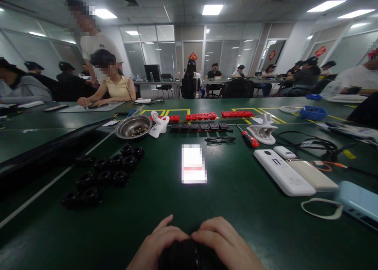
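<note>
At the bottom edge, my left hand (163, 240) and my right hand (220, 236) close in from both sides around a dark black part (189, 256). Its lower portion is cut off by the frame, so I cannot tell its exact kind. The fingertips of both hands almost meet over its top, while one left finger sticks up. Ahead and to the left, several black ring-shaped parts (106, 177) lie in loose rows. A bright white rectangle (193, 163), blurred out, sits straight ahead on the green table (153, 195).
A metal bowl (119, 127) of small brass-coloured pieces stands beyond the rings. Further back are red trays (201, 116), a black strip (201, 127) and a red-handled screwdriver (249, 139). Power banks (283, 173) and cables (307, 140) lie right. A person (118, 85) sits across.
</note>
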Demonstrator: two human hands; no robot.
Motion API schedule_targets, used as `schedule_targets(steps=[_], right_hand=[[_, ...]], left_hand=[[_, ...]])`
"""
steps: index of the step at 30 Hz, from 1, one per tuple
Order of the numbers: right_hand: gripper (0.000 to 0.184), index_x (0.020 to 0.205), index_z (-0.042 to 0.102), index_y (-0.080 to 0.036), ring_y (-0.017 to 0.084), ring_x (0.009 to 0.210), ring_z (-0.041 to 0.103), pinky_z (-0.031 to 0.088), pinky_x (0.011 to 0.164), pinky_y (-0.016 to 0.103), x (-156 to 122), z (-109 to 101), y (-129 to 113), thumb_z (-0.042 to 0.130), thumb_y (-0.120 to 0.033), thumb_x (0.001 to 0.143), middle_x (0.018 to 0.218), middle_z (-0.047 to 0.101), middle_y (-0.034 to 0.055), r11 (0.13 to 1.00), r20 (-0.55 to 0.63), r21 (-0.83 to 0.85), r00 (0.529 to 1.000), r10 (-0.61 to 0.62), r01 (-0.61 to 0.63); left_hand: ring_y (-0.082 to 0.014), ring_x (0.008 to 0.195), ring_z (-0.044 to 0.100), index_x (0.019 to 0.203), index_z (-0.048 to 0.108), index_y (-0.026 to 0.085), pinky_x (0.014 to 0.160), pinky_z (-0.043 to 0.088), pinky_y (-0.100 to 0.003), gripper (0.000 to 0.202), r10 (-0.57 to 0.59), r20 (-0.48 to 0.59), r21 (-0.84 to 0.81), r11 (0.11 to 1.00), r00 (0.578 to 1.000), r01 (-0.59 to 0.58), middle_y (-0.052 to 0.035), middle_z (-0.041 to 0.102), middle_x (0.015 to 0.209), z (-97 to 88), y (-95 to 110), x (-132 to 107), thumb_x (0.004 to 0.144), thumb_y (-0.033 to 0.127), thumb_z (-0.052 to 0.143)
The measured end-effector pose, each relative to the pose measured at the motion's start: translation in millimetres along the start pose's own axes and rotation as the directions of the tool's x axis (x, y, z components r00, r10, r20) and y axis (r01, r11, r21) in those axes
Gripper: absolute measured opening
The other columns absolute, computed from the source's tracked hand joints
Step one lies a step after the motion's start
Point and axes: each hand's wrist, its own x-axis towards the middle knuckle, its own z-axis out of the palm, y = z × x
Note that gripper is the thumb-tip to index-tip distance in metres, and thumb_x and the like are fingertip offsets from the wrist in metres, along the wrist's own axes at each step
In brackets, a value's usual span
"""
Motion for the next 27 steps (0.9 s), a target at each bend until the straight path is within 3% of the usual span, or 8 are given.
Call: schedule_targets(steps=[4, 8, 13, 18, 22, 27], right_hand=[[0.051, 0.107, 0.053, -0.021, 0.019, 0.082, 0.056, 0.048, 0.071, 0.03, -4.3, 18.1, 14.8, 0.035, -0.061, 0.081, 0.091, 0.058, 0.0083, 1.0, -0.101, 0.016, 0.995, 0.018, -0.016], [0.04, 0.103, 0.056, -0.026, 0.017, 0.079, 0.056, 0.049, 0.066, 0.028, -3.0, 17.5, 11.2, 0.027, -0.05, 0.089, 0.085, 0.06, 0.0051, 0.997, -0.127, -0.075, 0.992, -0.019, 0.009], [0.023, 0.106, 0.054, -0.024, 0.016, 0.083, 0.058, 0.051, 0.069, 0.024, 1.9, -7.3, -10.3, 0.042, -0.032, 0.089, 0.09, 0.061, 0.0055, 0.994, -0.003, -0.106, 1.0, 0.004, -0.004], [0.03, 0.111, 0.049, -0.023, 0.018, 0.084, 0.058, 0.051, 0.071, 0.029, 1.1, -10.1, -9.9, 0.04, -0.04, 0.088, 0.093, 0.061, 0.0076, 0.993, -0.017, -0.094, 0.998, -0.067, 0.066], [0.041, 0.107, 0.053, -0.021, 0.02, 0.089, 0.058, 0.05, 0.076, 0.03, 0.6, -7.2, -5.5, 0.048, -0.051, 0.08, 0.098, 0.06, 0.0089, 0.998, -0.004, -0.035, 0.999, 0.049, -0.049], [0.022, 0.097, 0.059, -0.022, 0.017, 0.085, 0.058, 0.05, 0.074, 0.028, 2.5, -8.3, -5.5, 0.044, -0.035, 0.087, 0.092, 0.063, 0.0046, 0.991, 0.062, -0.087, 0.993, 0.105, -0.099]], left_hand=[[-0.0197, 0.084, 0.063, 0.085, 0.063, 0.022, 0.103, 0.021, -0.052, 0.026, -0.005, 0.041, 0.011, 1.0, 0.999, 0.004, -0.0012, 0.069, 0.087, 0.0, -3.7, 2.0, 0.069, 0.041, 0.061], [-0.0201, 0.084, 0.063, 0.085, 0.063, 0.022, 0.103, 0.019, -0.053, 0.025, 0.034, 0.072, 0.049, 0.998, 0.997, -0.038, -0.0017, 0.069, 0.086, 1.2, -11.1, 2.7, 0.069, 0.041, 0.06], [-0.0217, 0.087, 0.062, 0.088, 0.063, 0.023, 0.104, 0.017, -0.052, 0.035, 0.055, 0.092, 0.039, 0.998, 0.994, -0.059, -0.0015, 0.069, 0.09, 2.9, -13.2, 1.4, 0.063, 0.046, 0.063], [-0.0206, 0.087, 0.062, 0.088, 0.062, 0.023, 0.105, 0.016, -0.05, 0.034, 0.035, 0.069, 0.049, 0.998, 0.997, -0.039, -0.0001, 0.069, 0.088, 1.4, -11.4, 0.3, 0.062, 0.044, 0.065], [-0.0205, 0.087, 0.062, 0.09, 0.062, 0.024, 0.104, 0.017, -0.051, 0.034, 0.052, 0.105, 0.024, 0.998, 0.993, -0.055, -0.0007, 0.068, 0.091, 0.7, -15.3, 2.6, 0.063, 0.045, 0.065], [-0.0198, 0.085, 0.062, 0.088, 0.064, 0.023, 0.104, 0.017, -0.051, 0.03, 0.033, 0.105, 0.021, 0.999, 0.994, -0.036, -0.0011, 0.069, 0.087, 2.3, -17.0, 4.4, 0.07, 0.046, 0.058]])
